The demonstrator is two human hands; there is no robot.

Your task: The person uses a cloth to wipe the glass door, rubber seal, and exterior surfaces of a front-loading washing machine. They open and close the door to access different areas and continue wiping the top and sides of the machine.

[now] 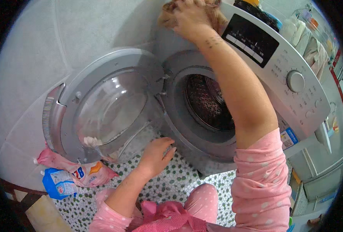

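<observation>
A front-loading washing machine (281, 75) stands before me, its round door (70, 124) swung open to the left and its dark drum (209, 104) in view. My right hand (190, 20) reaches up to the machine's top left and rests on a bundle of brown cloth (218, 17); the fingers are blurred, so a grip cannot be told. Below the door hinge, my left hand (157, 156) hovers near the machine's lower rim with its fingers apart and nothing in it.
A pink detergent pouch (87, 174) and a blue refill pouch (58, 184) lie on the pebble-patterned floor (171, 185) under the door. A tiled wall (23, 72) rises at the left. Cloths (313, 52) hang at the upper right, and a black item (258, 14) lies on the machine.
</observation>
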